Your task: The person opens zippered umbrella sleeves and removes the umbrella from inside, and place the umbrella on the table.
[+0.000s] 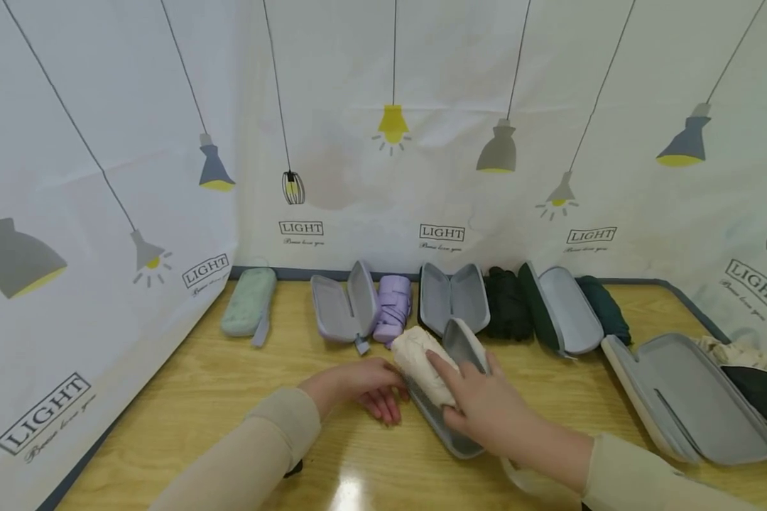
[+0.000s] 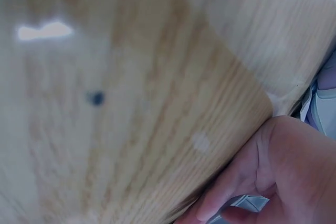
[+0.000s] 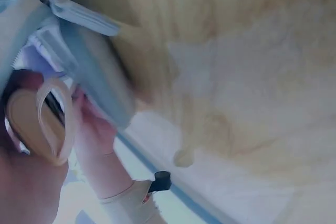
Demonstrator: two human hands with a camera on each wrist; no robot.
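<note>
A cream folded umbrella (image 1: 418, 362) lies tilted over an open zip case (image 1: 461, 441) with a grey lining. My right hand (image 1: 488, 408) grips the umbrella, its fingers over the top. In the right wrist view the umbrella's beige end with a strap loop (image 3: 63, 124) shows beside the palm. My left hand (image 1: 367, 387) is at the case's left side with its fingers loosely bent, and whether it presses on the case I cannot tell. The left wrist view shows that hand (image 2: 294, 166) low by the tabletop, a bit of grey case behind its fingers.
Along the back stand a closed mint case (image 1: 248, 301), an open lilac case (image 1: 334, 309) beside a lilac umbrella (image 1: 393, 305), another open case (image 1: 454, 298), a black umbrella (image 1: 508, 305), and an open green case (image 1: 570, 309) beside a teal umbrella (image 1: 604, 309). A larger open case (image 1: 709, 397) lies right.
</note>
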